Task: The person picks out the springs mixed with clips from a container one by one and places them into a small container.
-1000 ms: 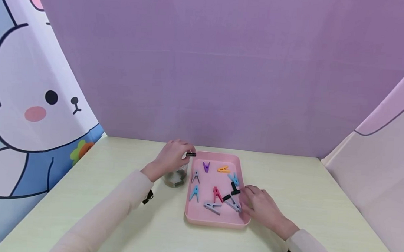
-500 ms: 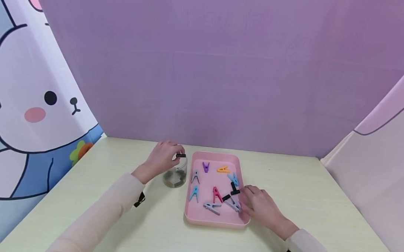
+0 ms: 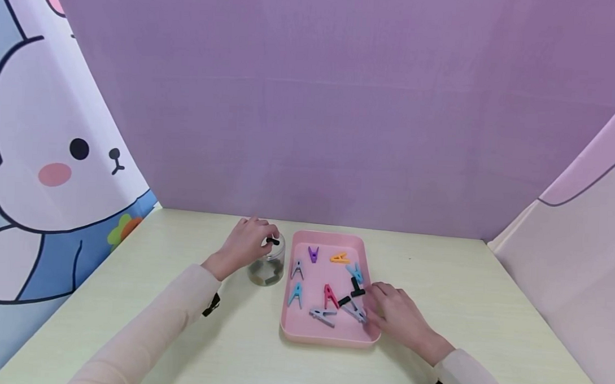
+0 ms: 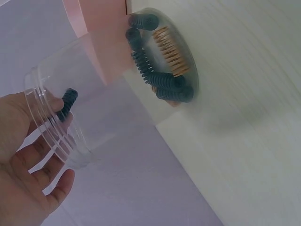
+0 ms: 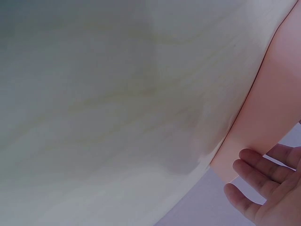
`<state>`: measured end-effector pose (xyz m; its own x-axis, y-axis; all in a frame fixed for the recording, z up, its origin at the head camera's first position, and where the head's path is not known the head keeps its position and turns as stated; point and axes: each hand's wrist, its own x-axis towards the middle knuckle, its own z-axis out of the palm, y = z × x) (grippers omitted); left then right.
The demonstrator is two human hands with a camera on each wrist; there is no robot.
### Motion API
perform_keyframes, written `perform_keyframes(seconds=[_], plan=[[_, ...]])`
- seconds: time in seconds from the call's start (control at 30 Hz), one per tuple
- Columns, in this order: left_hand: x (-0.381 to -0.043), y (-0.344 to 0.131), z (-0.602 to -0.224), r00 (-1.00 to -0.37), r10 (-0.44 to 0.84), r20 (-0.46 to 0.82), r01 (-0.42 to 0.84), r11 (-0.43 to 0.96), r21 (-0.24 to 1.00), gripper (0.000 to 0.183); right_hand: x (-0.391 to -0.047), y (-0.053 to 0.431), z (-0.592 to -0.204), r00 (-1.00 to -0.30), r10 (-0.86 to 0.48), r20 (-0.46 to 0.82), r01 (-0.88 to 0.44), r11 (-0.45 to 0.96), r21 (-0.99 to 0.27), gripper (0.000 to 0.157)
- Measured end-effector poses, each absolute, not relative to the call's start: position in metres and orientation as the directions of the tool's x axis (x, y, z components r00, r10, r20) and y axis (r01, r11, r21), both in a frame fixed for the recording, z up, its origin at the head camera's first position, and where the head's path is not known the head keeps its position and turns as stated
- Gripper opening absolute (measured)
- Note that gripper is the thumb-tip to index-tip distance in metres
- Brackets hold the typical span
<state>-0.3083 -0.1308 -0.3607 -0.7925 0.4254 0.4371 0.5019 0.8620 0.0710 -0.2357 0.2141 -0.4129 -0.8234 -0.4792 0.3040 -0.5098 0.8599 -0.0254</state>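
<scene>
My left hand [image 3: 242,243] pinches a small dark coil spring [image 4: 69,100] between thumb and finger at the mouth of a clear jar [image 3: 280,253]. In the left wrist view, several dark springs [image 4: 167,81] and a copper-coloured spring [image 4: 171,52] lie on the jar's bottom. At the right side of a pink tray [image 3: 302,334] rests my right hand [image 3: 400,315]. The right wrist view has its loosely extended fingers [image 5: 256,175] against the tray's outer wall; whether the thumb touches the tray cannot be seen.
Clothespins in several colours lie in the tray, among them a red clothespin [image 3: 330,296] and a yellow clothespin [image 3: 340,258]. Black springs [image 3: 355,285] lie by its right wall. A purple cloth [image 3: 341,114] hangs behind the pale table [image 3: 466,299].
The left hand has moved left with the spring, from beside the tray to over the jar's mouth. The spring has tilted and dropped slightly. The right hand has stayed in place.
</scene>
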Motion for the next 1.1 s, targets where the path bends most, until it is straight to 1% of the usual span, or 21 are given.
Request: perform_keyframes(seconds=[0.2,0.43,0.7,0.83,1.1], plan=[[-0.3108,-0.1306,-0.3602,-0.795,0.441,0.415,0.507,0.86,0.058,0.014,-0.2353,0.2148,-0.4132,-0.818,-0.484,0.311,-0.516,0.856,-0.025,0.041],[-0.3147,-0.1299,-0.3611,-0.783,0.474,0.403,0.533,0.845,0.043,0.014,-0.2351,0.2152,-0.4134,-0.82,-0.482,0.307,-0.513,0.858,-0.024,0.042],[-0.3157,-0.1296,-0.3609,-0.801,0.467,0.375,0.521,0.852,0.053,0.015,-0.235,0.215,-0.4128,-0.82,-0.483,0.306,-0.514,0.857,-0.024,0.042],[-0.3155,-0.1293,-0.3602,-0.801,0.463,0.38,0.515,0.856,0.041,0.014,-0.2351,0.2153,-0.4125,-0.811,-0.487,0.324,-0.519,0.855,-0.015,0.042],[-0.3147,-0.1253,-0.3586,-0.758,0.47,0.453,0.526,0.851,-0.002,0.012,-0.2363,0.2151,-0.413,-0.803,-0.489,0.34,-0.527,0.85,-0.021,0.041]])
